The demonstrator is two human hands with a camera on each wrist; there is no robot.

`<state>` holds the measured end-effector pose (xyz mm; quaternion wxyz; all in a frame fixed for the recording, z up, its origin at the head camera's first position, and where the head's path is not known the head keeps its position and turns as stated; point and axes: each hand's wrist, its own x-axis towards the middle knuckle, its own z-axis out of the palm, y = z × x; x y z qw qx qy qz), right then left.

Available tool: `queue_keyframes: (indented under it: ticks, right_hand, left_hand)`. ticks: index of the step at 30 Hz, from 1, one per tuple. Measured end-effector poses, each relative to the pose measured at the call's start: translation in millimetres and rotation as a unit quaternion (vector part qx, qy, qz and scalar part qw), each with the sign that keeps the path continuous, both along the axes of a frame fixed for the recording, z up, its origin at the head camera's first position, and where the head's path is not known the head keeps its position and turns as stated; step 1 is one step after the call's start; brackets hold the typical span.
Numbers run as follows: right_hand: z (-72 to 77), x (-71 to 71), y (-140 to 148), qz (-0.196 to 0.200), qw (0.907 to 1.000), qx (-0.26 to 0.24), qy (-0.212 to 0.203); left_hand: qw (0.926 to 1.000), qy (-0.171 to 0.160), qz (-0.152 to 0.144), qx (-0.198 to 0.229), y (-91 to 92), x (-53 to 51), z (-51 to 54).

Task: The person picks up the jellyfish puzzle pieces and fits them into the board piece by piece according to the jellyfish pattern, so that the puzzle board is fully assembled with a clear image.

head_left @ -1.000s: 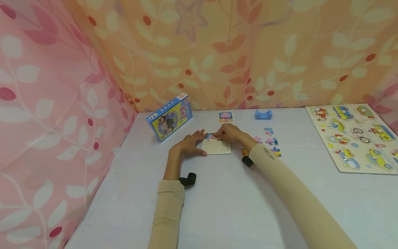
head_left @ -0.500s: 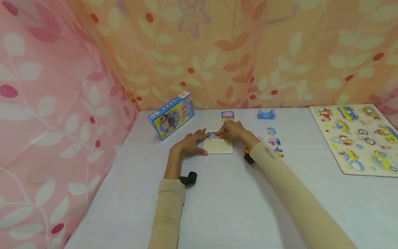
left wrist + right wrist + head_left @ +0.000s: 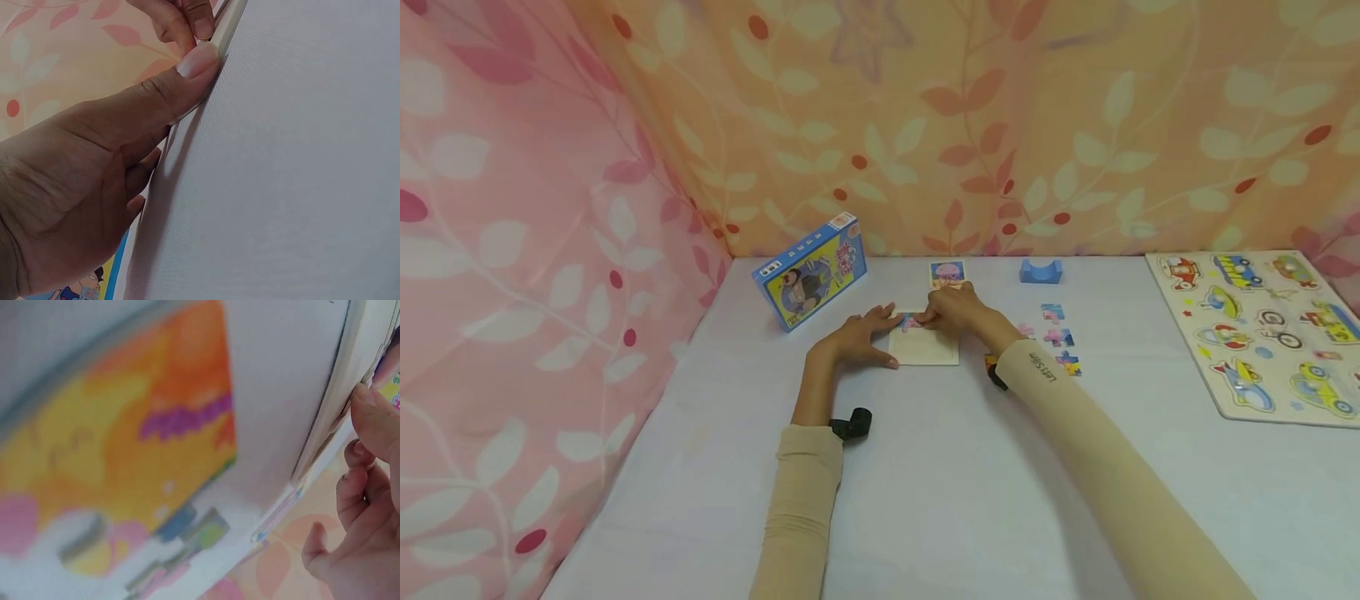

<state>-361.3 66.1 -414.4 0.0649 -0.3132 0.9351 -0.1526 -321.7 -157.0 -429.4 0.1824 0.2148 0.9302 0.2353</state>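
A small cream puzzle tray [image 3: 925,352] lies flat in the head view, with colourful pieces [image 3: 912,322] along its top edge. My left hand [image 3: 852,340] rests at the tray's left side, thumb and fingers spread; the left wrist view shows the thumb of this hand [image 3: 94,156] on the tray's edge. From the right, my right hand [image 3: 961,313] has its thumb and index finger at the top row, pinching a small piece that they mostly hide. In the right wrist view, the other fingers of that hand [image 3: 369,519] are curled.
Loose puzzle pieces [image 3: 1058,337] lie right of the tray, partly behind the right wrist. Behind are a picture card [image 3: 947,273] and a blue stand [image 3: 1041,272]. A blue-and-yellow box [image 3: 811,273] stands at back left; a large picture board [image 3: 1262,333] lies far right.
The head view has shifted slightly. My right fingers have moved a little along the tray's top row and stay low on it; my left hand keeps its place at the tray's side.
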Motion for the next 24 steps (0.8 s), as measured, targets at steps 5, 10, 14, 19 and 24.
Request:
queue_keyframes:
  ticks: [5, 10, 14, 19, 24]
  right_hand:
    - [-1.5, 1.1, -0.5, -0.008, 0.9996, -0.011, -0.024]
    - [-2.5, -1.2, -0.8, -0.013, 0.9993, -0.017, -0.030]
    - [-2.7, -4.7, 1.5, -0.040, 0.9941, -0.051, -0.087]
    - [-5.3, -7.2, 3.8, -0.079, 0.9778, -0.109, -0.161]
    - [-9.8, -8.2, 4.1, -0.118, 0.9628, -0.157, -0.185]
  left_hand:
    - [1.0000, -0.009, 0.000, 0.000, -1.4, -0.3, -1.6]
    - [0.9998, -0.013, 0.015, -0.006, -1.7, 0.3, -0.1]
    - [0.9997, -0.011, 0.021, 0.001, -1.4, 0.7, 2.8]
    - [0.9999, -0.010, 0.010, 0.004, -1.8, -0.5, 2.5]
    - [1.0000, -0.002, 0.002, 0.008, -3.1, -2.0, 0.1]
